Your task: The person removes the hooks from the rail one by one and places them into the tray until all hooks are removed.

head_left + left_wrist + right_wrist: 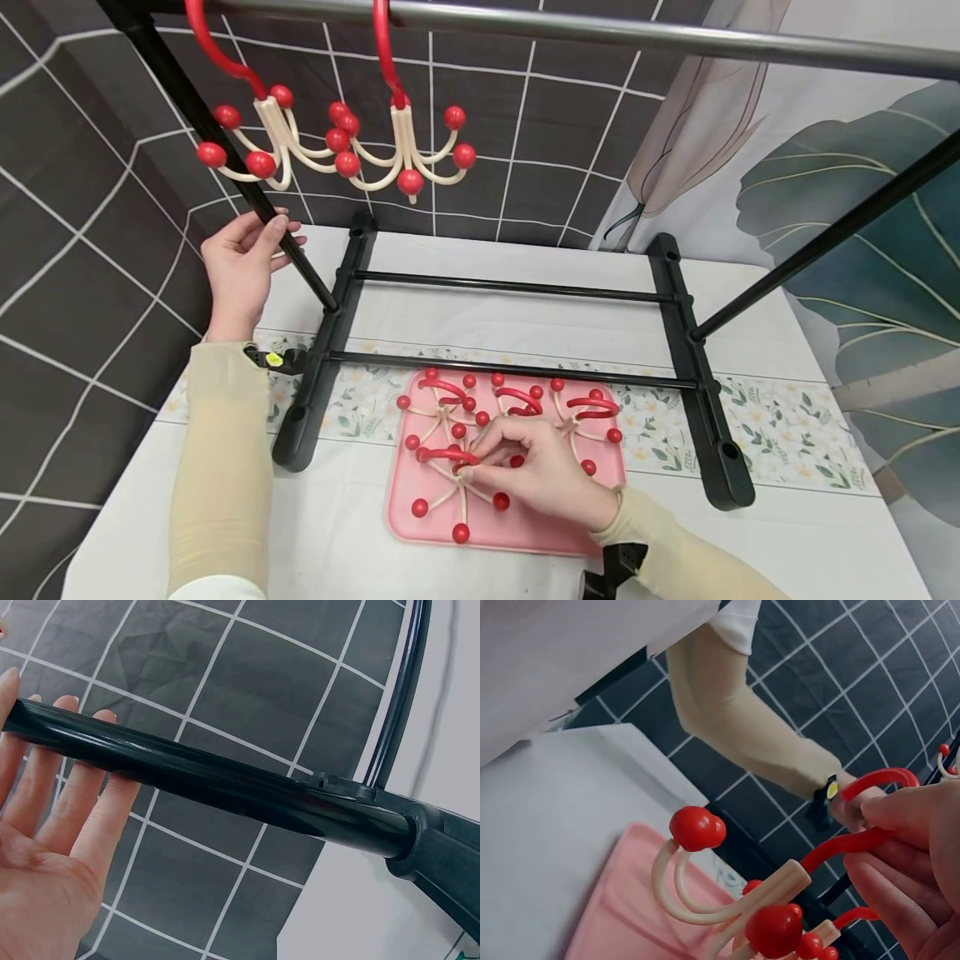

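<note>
My left hand [238, 267] grips a slanted black post [187, 769] of a rack, thumb on one side and fingers behind it. Over the pink tray [525, 533], my right hand [540, 475] pinches the red hook of a multi-prong hanger [772, 889] between thumb and fingers. That hanger has cream prongs tipped with red balls. Three similar hangers lie at the tray's far side, among them one at the right [573, 423], partly behind my right hand. Two more hangers, a left one [276, 137] and a right one [405, 142], hang from the rack's metal bar [525, 23].
The rack stands on black feet, left [318, 375] and right [697, 375], joined by two thin crossbars. Its right post [825, 237] slants up at the right. A floral strip [780, 425] crosses the white table [330, 533]. Dark grid-patterned cloth [75, 208] stands behind and left.
</note>
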### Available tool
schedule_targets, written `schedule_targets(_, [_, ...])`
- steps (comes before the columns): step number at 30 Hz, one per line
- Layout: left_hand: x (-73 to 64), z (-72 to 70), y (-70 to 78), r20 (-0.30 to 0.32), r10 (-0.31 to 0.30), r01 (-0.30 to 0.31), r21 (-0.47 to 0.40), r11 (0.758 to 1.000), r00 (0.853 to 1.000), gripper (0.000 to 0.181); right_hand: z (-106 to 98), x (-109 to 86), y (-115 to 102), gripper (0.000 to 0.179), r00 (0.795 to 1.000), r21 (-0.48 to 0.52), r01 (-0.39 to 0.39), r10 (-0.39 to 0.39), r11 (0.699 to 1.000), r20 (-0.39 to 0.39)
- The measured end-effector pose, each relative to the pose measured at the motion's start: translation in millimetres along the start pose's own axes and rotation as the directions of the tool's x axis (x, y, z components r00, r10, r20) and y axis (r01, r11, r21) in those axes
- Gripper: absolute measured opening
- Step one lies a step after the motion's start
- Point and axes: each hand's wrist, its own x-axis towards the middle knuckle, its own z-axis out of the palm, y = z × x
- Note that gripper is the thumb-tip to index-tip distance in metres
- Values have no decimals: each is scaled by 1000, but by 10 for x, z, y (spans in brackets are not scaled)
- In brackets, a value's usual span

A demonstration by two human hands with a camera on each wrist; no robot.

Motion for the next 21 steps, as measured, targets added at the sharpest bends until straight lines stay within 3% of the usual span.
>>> schedule_targets(17, [4, 6, -10, -3, 5, -5, -5, 1000, 1000, 26, 34, -31, 106, 19, 997, -16, -66, 67, 998, 46])
schedule_targets(21, [4, 4, -15, 0, 3, -3, -9, 1000, 1000, 27, 11, -24, 80, 22, 997, -46, -44, 46, 998, 56])
